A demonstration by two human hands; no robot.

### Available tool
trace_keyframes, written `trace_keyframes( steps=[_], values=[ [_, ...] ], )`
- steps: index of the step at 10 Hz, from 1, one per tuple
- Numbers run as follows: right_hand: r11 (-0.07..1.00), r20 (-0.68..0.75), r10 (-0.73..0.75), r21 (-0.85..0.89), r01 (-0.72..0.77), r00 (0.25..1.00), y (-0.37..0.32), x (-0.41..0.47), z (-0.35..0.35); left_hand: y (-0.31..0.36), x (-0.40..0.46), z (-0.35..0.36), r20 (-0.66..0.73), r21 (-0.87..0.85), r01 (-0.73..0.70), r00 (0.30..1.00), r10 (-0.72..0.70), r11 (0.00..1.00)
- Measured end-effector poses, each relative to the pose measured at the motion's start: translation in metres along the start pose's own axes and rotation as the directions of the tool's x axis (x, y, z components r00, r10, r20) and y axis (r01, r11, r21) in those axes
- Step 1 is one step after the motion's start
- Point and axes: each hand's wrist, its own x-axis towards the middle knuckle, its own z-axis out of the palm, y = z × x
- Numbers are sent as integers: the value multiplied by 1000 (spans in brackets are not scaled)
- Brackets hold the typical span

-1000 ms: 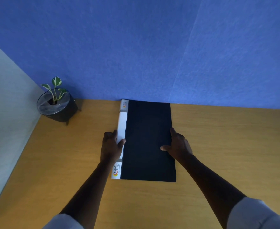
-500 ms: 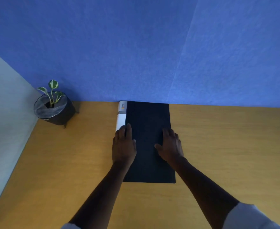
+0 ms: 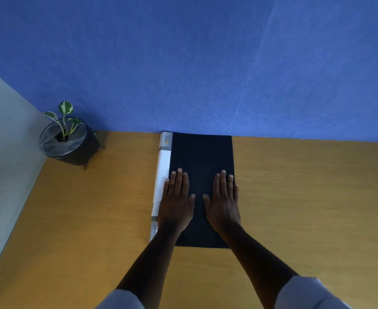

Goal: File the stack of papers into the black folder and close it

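Observation:
The black folder (image 3: 201, 152) lies closed and flat on the wooden desk (image 3: 306, 197), its far end against the blue wall. A white and grey spine strip (image 3: 164, 166) printed SMART LIFE runs down its left side. My left hand (image 3: 176, 201) rests palm down on the cover's left half, its outer fingers over the spine strip. My right hand (image 3: 222, 201) lies flat on the cover's right half, the little finger at the right edge. Neither hand grips anything. No papers show outside the folder.
A small potted plant (image 3: 66, 139) in a black pot on legs stands at the desk's back left corner. A grey partition (image 3: 3, 163) borders the desk on the left, and the blue wall (image 3: 205, 63) closes off the back.
My left hand left the spine edge and my right hand left the right edge; both moved onto the cover and now lie flat, side by side.

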Motion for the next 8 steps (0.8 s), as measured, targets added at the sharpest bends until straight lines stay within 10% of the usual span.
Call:
trace_keyframes(
  steps=[8],
  values=[
    [1000, -27, -22, 4, 23, 999, 5, -2, -11, 7, 4, -24, -18, -22, 20, 1000, -21, 1000]
  ],
)
